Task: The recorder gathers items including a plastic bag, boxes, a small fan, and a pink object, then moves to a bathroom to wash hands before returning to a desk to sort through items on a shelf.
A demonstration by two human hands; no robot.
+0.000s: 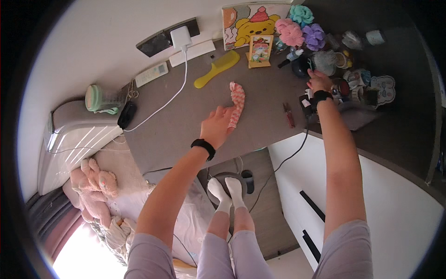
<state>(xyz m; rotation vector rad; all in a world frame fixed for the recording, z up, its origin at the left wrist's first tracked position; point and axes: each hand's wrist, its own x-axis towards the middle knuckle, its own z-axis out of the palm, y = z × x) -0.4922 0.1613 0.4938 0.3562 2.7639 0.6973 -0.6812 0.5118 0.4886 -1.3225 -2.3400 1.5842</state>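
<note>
My left hand (pixel 218 126) rests on the grey desk, its fingers touching the lower part of a pink-and-white patterned cloth strip (pixel 237 101); whether they grip it is unclear. At the right, my right hand (pixel 318 81) reaches among the small items, its fingertips at a thin teal item (pixel 310 63) by a dark round container (pixel 300 67). A yellow comb (pixel 217 68) lies above the cloth. Red-handled pliers or snips (pixel 289 115) lie between my hands, nearer the right one.
A black adapter (pixel 306 105) with a cable sits below my right hand. Crocheted flowers (pixel 290 32), a small card stand (pixel 260 52) and a bear picture (pixel 254 24) stand at the back. A white charger (pixel 181 37) and its cable, a remote (pixel 152 74) and a green-lidded cup (pixel 95 98) are at left.
</note>
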